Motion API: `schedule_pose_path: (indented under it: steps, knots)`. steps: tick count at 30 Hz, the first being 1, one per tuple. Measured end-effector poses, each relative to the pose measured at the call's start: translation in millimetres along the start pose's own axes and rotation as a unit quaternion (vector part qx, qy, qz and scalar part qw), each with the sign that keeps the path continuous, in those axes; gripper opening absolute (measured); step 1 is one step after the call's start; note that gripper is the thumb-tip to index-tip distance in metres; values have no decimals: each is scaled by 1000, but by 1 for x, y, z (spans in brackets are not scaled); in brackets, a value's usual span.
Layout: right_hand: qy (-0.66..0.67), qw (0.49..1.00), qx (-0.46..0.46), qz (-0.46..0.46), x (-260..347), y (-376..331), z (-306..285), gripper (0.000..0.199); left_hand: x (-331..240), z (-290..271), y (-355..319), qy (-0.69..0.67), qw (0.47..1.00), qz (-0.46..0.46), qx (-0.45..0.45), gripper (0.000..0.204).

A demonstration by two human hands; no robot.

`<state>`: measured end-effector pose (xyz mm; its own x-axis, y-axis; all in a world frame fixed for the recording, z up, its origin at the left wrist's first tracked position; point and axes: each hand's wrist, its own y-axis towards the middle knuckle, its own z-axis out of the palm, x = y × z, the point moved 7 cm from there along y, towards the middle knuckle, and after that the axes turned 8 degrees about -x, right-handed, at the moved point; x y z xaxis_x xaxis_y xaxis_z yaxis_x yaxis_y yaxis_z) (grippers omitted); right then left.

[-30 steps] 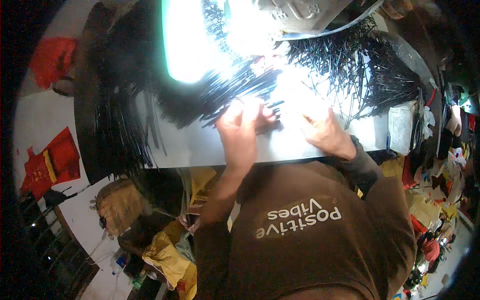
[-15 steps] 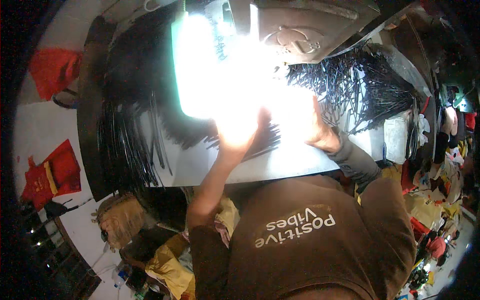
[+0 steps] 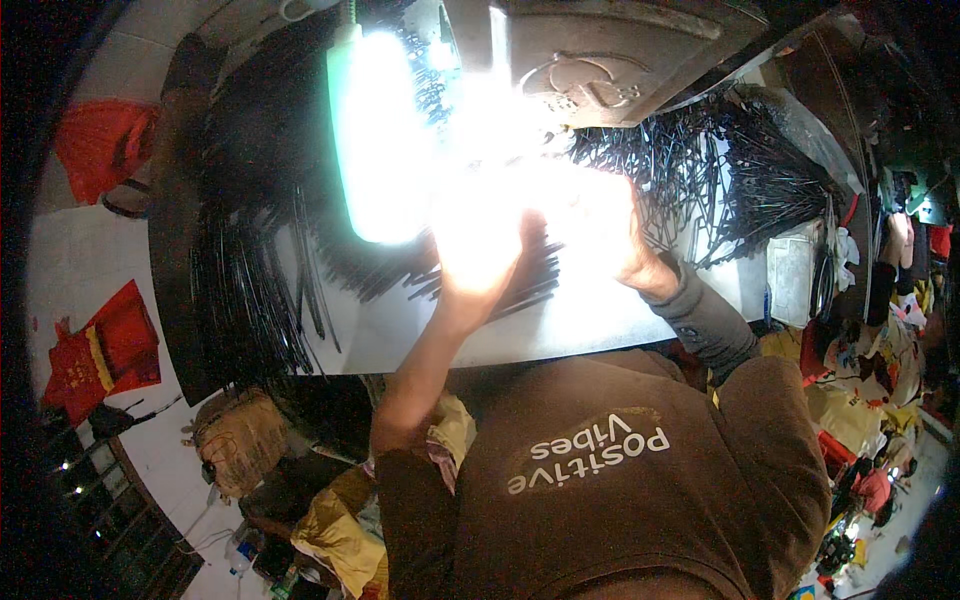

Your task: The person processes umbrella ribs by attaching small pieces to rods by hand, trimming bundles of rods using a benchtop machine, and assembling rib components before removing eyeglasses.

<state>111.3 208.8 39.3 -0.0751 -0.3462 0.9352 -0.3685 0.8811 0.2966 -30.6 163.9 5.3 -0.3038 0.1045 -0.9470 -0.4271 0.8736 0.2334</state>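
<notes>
My left hand [image 3: 480, 250] lies over the white tabletop [image 3: 420, 345], beside the bright lamp [image 3: 368, 140]. Some thin black strips [image 3: 530, 285] poke out from beside and under it. Across from it, my right hand [image 3: 632, 235] reaches in under the grey machine body [image 3: 640, 50], close to a tangle of black strips [image 3: 700, 185]. Glare from the lamp washes out the fingers of both hands and whatever lies between them. A grey cuff shows at my right wrist; my left forearm is bare.
More long black strips [image 3: 240, 290] drape over the table's left side. A whitish box-shaped block [image 3: 790, 280] sits at its right end. Red bags [image 3: 105, 350] lie far left, with a brown bundle [image 3: 240, 440] and yellow cloth [image 3: 340, 535] below the table. Cluttered goods [image 3: 860, 420] fill the right.
The lamp appears slightly further left and lower in the picture, its glare a little smaller. Both hands stay almost where they were, so more of the right hand's edge shows.
</notes>
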Motion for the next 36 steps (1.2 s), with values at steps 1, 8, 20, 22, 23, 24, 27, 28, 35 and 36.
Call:
schedule_pose_path:
  steps: [1,8,20,22,23,24,27,28,35,36]
  knots:
    - [-1,1000,0,1,-2,0,0,18,-18,0,3,-1,995,101,-9,16]
    - [47,998,-32,35,-16,10,-7,16,-50,14,7,199,929,311,10,24]
    - [-37,993,-67,90,-20,23,-9,16,-44,22,21,220,910,351,-15,10]
    - [-19,996,-69,44,-22,22,-8,15,-41,22,19,217,906,363,-26,11]
    - [-18,997,-68,43,-23,22,-7,15,-37,24,20,226,908,353,-23,11]
    - [-18,995,-70,61,-25,21,-8,14,-35,26,22,233,910,342,-18,12]
    - [-9,994,-73,78,-30,21,-8,14,-40,28,21,272,890,366,-9,15]
    - [2,994,-73,78,-30,22,-8,16,-42,26,21,272,890,366,-9,15]
    - [73,983,-24,166,-20,20,-7,20,-62,20,-2,370,791,484,49,38]
    - [51,988,-47,135,-12,18,-6,20,-58,20,-4,280,847,445,76,41]
